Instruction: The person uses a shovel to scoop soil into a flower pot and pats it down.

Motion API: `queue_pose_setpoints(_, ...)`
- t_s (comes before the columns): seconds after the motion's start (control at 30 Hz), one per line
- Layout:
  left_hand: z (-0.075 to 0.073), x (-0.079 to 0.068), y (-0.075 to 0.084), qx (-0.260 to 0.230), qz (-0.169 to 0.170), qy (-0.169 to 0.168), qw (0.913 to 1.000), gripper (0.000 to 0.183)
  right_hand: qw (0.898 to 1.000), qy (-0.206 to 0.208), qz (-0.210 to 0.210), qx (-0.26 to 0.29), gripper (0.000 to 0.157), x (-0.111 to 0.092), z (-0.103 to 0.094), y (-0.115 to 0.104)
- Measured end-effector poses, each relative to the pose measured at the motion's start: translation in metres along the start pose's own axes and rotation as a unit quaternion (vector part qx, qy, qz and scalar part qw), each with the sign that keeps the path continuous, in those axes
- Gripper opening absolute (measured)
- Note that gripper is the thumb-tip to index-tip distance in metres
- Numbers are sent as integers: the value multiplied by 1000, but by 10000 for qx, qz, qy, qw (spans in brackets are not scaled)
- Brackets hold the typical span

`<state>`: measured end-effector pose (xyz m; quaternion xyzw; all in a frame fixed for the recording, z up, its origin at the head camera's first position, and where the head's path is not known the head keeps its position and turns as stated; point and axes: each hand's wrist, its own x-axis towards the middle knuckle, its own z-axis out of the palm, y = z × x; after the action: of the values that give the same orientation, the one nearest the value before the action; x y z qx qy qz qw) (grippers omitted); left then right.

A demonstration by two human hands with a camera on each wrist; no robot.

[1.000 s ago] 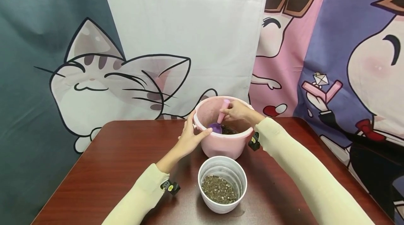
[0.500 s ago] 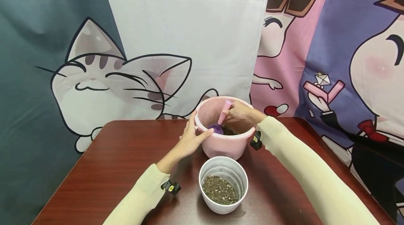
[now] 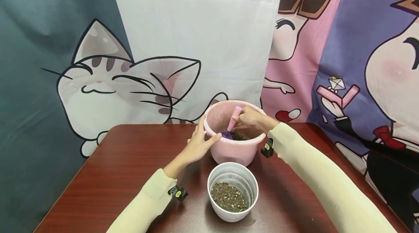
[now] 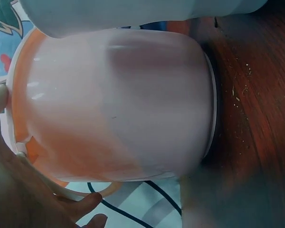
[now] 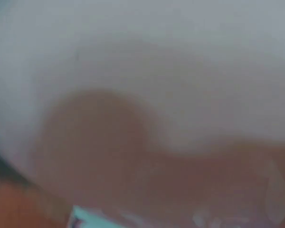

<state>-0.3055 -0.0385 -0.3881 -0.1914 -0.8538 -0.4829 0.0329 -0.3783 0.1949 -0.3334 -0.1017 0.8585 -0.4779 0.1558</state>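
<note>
At the back of the table stands a pink bucket (image 3: 234, 154) with dark soil (image 3: 240, 136) inside. My left hand (image 3: 198, 142) grips its left rim, thumb on the rim and fingers down the outer side. In the left wrist view the bucket wall (image 4: 114, 104) fills the middle. My right hand (image 3: 247, 116) reaches into the bucket and holds a scoop by its pink handle (image 3: 234, 118). The scoop's purple bowl (image 3: 226, 135) is down at the soil, partly hidden by the front rim. The right wrist view shows only a blurred, close bucket wall (image 5: 180, 95).
A white pot (image 3: 252, 189) partly filled with brown soil mix (image 3: 229, 197) stands in front of the bucket. Crumbs (image 4: 237, 99) lie on the reddish wooden table (image 3: 140, 153). A cartoon-printed cloth (image 3: 196, 25) hangs behind.
The scoop's bowl has turned and gone lower into the soil, so less of its purple shows. The left hand keeps its hold on the rim.
</note>
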Motion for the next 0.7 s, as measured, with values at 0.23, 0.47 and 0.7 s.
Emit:
queue_pose_setpoints(0.23,0,1,-2,-154,25,-5,9999,95,9978,14,-516,-411,24,5,1,1)
queue_pose_setpoints(0.47,0,1,-2,-103,-73,-4,9999,94,9926,231,-792,-891,27,4,1,-1)
queue_pose_setpoints(0.7,1,1,-3,-63,-23,-22,10000,94,9979,110,-434,-468,22,1,-1,-2)
